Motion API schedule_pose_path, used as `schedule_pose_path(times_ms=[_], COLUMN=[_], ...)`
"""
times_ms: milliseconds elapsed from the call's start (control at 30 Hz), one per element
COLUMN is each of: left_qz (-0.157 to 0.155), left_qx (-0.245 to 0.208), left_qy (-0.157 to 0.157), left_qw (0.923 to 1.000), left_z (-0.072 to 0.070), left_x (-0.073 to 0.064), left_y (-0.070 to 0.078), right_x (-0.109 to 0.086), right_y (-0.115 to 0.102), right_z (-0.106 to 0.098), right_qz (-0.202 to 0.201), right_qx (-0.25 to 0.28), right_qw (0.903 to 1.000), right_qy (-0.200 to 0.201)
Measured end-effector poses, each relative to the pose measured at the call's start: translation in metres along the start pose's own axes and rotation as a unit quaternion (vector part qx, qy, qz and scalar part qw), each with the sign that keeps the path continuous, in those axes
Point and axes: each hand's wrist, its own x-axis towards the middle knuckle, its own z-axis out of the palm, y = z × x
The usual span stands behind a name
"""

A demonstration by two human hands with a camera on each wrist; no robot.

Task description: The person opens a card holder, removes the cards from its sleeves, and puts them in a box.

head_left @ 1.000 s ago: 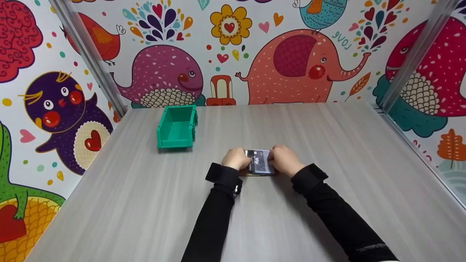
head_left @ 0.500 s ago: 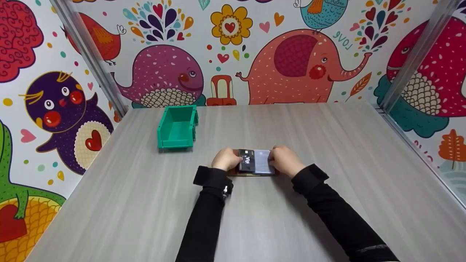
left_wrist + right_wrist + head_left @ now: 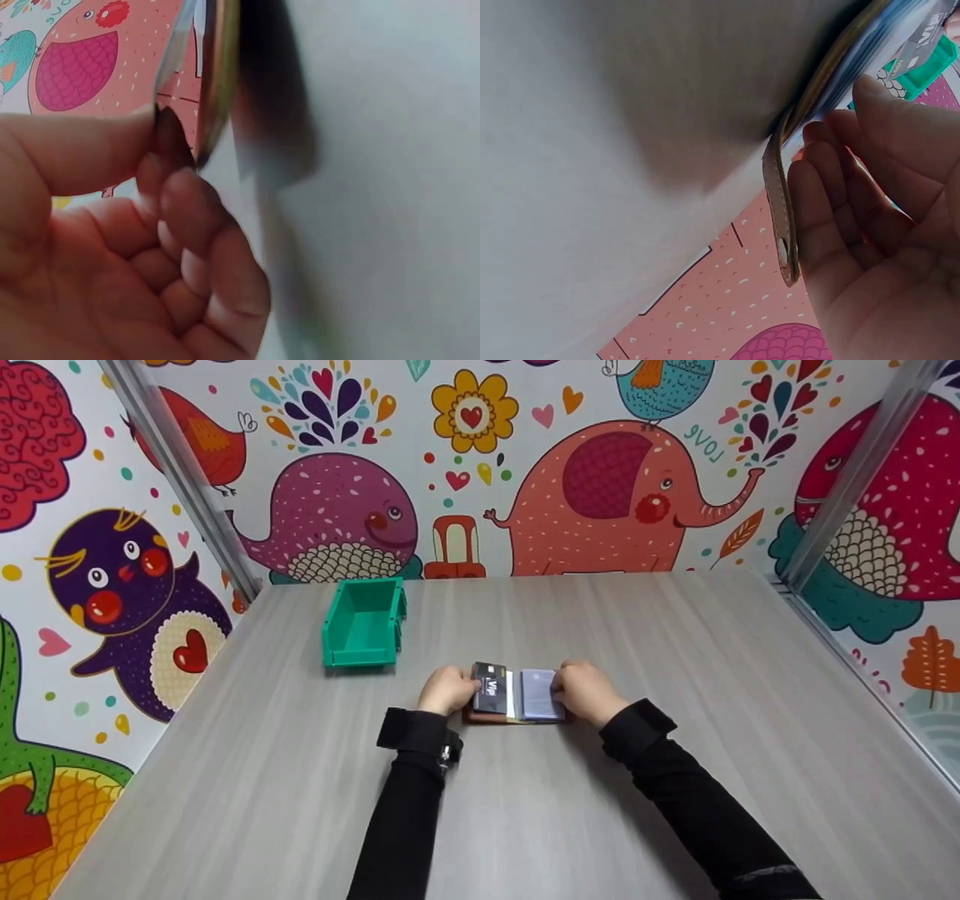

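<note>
A brown card holder (image 3: 487, 718) lies spread on the table, its snap strap (image 3: 781, 210) sticking out past the right hand. Clear plastic sleeves (image 3: 538, 695) fill its right side. Over the left side is a black "Vip" card (image 3: 491, 690), slightly tilted, with a white strip beside it. My left hand (image 3: 448, 690) pinches the card's left edge between thumb and fingers; its fingertips (image 3: 169, 127) are right by the brown cover. At the opposite side my right hand (image 3: 589, 690) grips the holder's right edge, thumb on the sleeves and fingers along the cover.
A green plastic bin (image 3: 362, 622) stands on the grey wood-grain table (image 3: 645, 622), back and left of the hands. Walls printed with cartoon animals (image 3: 600, 502) rise behind and at both sides, with metal posts (image 3: 847, 480) at the corners.
My left hand has moved left, taking the Vip card from over the right-hand sleeves to the left side. The sleeves and white strip now show. The right hand keeps its place.
</note>
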Motion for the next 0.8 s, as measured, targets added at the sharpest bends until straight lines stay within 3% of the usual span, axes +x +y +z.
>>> schedule_pose_path(times_ms=[300,467,800], left_qz=[-0.014,-0.015,-0.031], left_qx=[0.005,0.014,0.02], left_qy=[0.012,0.041,0.066], left_qw=[0.9998,0.9989,0.9971], left_z=[-0.03,-0.052,-0.089], left_x=[0.001,0.004,0.011], left_y=[-0.016,-0.026,-0.043], right_x=[0.0,-0.001,0.0], right_y=[-0.001,-0.002,-0.001], right_z=[-0.001,0.0,0.001], right_qz=[0.005,0.01,0.009], right_qx=[-0.002,-0.002,-0.008], right_qw=[1.0,0.9999,0.9999], right_qy=[-0.003,-0.005,-0.009])
